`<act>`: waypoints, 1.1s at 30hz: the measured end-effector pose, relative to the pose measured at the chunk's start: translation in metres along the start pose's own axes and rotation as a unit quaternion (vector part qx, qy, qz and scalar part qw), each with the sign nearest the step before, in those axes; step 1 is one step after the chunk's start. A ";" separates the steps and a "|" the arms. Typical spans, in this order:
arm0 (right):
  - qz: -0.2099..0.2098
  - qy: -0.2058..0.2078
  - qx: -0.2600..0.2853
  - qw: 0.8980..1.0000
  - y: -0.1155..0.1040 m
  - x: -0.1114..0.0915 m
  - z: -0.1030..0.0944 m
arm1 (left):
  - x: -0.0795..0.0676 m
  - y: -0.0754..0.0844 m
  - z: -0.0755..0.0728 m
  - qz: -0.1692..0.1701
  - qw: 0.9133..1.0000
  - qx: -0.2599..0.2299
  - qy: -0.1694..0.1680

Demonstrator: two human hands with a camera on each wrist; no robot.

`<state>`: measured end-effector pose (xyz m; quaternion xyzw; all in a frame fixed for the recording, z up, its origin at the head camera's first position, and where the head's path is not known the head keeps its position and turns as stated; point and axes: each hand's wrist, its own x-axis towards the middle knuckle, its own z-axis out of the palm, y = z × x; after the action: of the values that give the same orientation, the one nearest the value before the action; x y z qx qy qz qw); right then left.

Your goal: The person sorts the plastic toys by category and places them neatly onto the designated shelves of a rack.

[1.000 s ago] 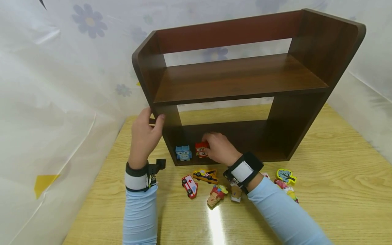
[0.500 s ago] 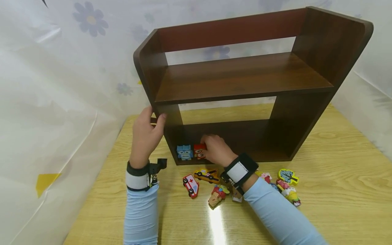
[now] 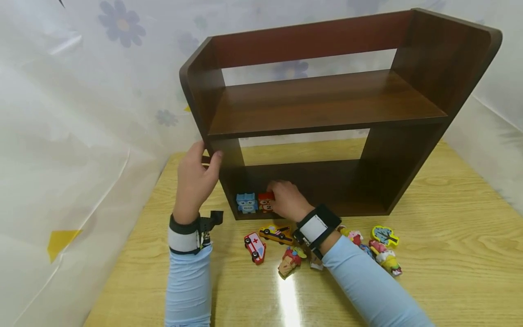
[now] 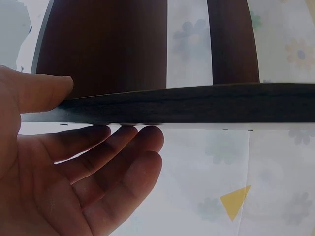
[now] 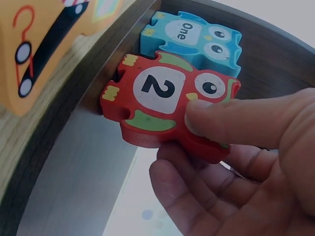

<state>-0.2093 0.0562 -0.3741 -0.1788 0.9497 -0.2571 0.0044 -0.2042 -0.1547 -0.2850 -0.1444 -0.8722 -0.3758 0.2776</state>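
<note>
My right hand point(image 3: 290, 200) pinches a red owl block marked 2 point(image 5: 160, 91), thumb on its face and fingers behind. The block stands upright on the lower board of a dark brown wooden shelf point(image 3: 327, 102). Close beside it, at the left end of that board, is a blue owl block marked One point(image 5: 184, 33). My left hand point(image 3: 196, 181) grips the shelf's left side panel point(image 4: 197, 105), thumb on the inner side and fingers along the outer side.
Before the shelf lie an ambulance toy point(image 3: 255, 248), a yellow tow truck toy point(image 3: 275, 235) and an ice cream cone toy point(image 3: 289, 263). A tree toy point(image 3: 384, 235) and several colourful toys point(image 3: 386, 259) lie right, partly behind the right forearm. Flowered white sheeting point(image 3: 81, 136) hangs behind.
My right hand has moved slightly left with the red owl block, narrowing the gap to the blue one. The left hand keeps its place on the side panel.
</note>
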 end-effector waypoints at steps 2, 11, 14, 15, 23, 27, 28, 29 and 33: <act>0.001 0.000 -0.002 1.000 0.000 0.000 -0.001 | 0.001 0.000 0.000 0.001 1.000 -0.001 0.000; 0.017 0.005 -0.028 0.999 0.000 -0.004 0.000 | 0.000 0.001 0.001 -0.001 1.000 -0.004 -0.002; 0.016 0.013 -0.041 0.999 -0.001 -0.006 -0.001 | 0.001 0.001 0.001 -0.005 1.000 -0.005 -0.003; 0.015 0.015 -0.042 0.999 -0.002 -0.007 -0.001 | 0.001 0.001 0.001 -0.006 1.000 -0.004 -0.003; 0.006 0.028 -0.037 0.999 -0.003 -0.011 -0.005 | 0.001 -0.002 0.001 -0.009 1.000 -0.002 -0.002; 0.001 0.030 -0.037 0.999 -0.003 -0.013 -0.007 | 0.001 -0.003 0.000 -0.014 1.000 -0.002 -0.005; 0.002 0.031 -0.037 0.999 -0.003 -0.013 -0.008 | 0.001 -0.003 0.000 -0.015 1.000 -0.002 -0.006; 0.002 0.032 -0.037 0.999 -0.003 -0.013 -0.008 | 0.001 -0.004 0.000 -0.017 1.000 -0.003 -0.006; -0.001 0.037 -0.038 0.999 -0.003 -0.014 -0.009 | 0.001 -0.005 0.001 -0.019 1.000 0.005 -0.007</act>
<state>-0.1961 0.0627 -0.3655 -0.1704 0.9580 -0.2275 -0.0382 -0.2077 -0.1576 -0.2874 -0.1287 -0.8788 -0.3755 0.2651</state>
